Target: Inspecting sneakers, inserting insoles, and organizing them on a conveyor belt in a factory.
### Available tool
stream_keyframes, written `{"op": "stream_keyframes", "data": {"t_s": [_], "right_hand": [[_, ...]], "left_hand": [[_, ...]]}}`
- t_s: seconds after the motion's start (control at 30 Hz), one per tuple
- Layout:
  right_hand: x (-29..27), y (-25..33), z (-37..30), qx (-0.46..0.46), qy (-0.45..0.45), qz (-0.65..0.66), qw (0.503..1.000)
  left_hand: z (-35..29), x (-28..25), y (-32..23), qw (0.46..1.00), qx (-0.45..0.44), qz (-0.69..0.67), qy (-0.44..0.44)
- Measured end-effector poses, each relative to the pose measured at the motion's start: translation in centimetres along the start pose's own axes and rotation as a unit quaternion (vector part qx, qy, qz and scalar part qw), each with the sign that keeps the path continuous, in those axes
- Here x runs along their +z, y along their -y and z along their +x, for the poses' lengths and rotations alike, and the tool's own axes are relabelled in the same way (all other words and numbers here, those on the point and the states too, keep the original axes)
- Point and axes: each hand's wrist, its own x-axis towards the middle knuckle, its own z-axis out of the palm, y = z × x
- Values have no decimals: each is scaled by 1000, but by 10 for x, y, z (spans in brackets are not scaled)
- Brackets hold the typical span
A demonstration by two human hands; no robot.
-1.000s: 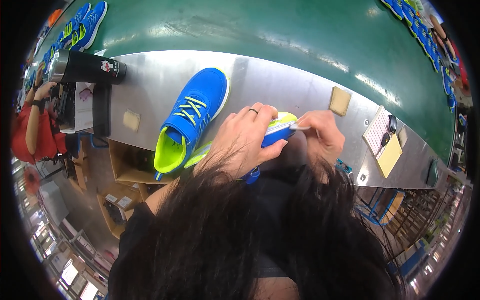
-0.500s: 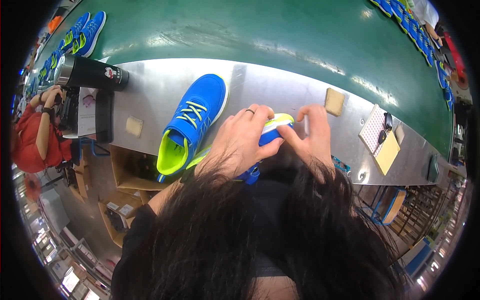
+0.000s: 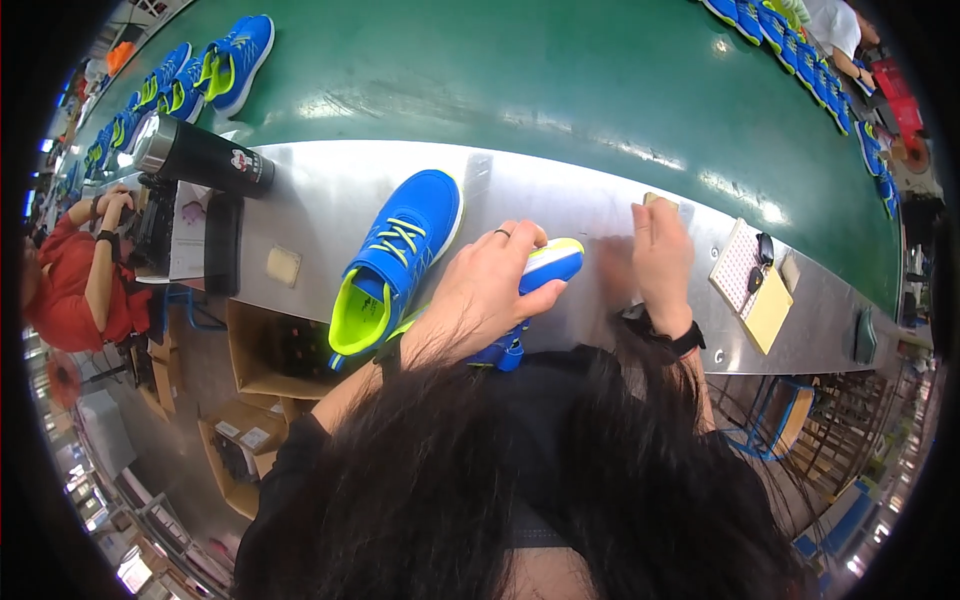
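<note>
right hand (image 3: 662, 255) | left blue shoe's toe (image 3: 560, 265) | now at tan block (image 3: 657, 199)

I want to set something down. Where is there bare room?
Bare bench lies between flask and upright shoe, and along the green belt between that shoe's toe and the right hand. The belt's middle is bare. Crowded: around the held shoe, and by the yellow pad.

A: What lies on the metal bench (image 3: 330, 190)?
B: 1 blue shoe (image 3: 422, 205), sole down; 2 beige pads (image 3: 283, 265); 1 dotted board (image 3: 734, 262).
A: The green table (image 3: 450, 75)?
B: More blue shoes (image 3: 238, 62); rows at both sides.
</note>
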Motion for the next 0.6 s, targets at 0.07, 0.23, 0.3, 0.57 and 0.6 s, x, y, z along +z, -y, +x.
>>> {"op": "stream_keyframes", "data": {"t_s": [0.07,0.23,0.3,0.57,0.6], "right_hand": [[-14,-8,2,-49,-9,-12,999],[-31,-12,-2,43,22,-38,998],[-29,-12,-5,34,3,-31,999],[-26,-6,-13,-101,-25,-207,973],[-26,-4,-15,-164,-80,-244,952]], "left_hand": [[0,-3,-2,1000,8,-13,-3],[5,-22,5,977,-34,-211,-15],[13,-32,13,890,-63,-451,11],[-32,-56,11,959,77,100,-254],[-45,-66,14,951,85,127,-268]]}}
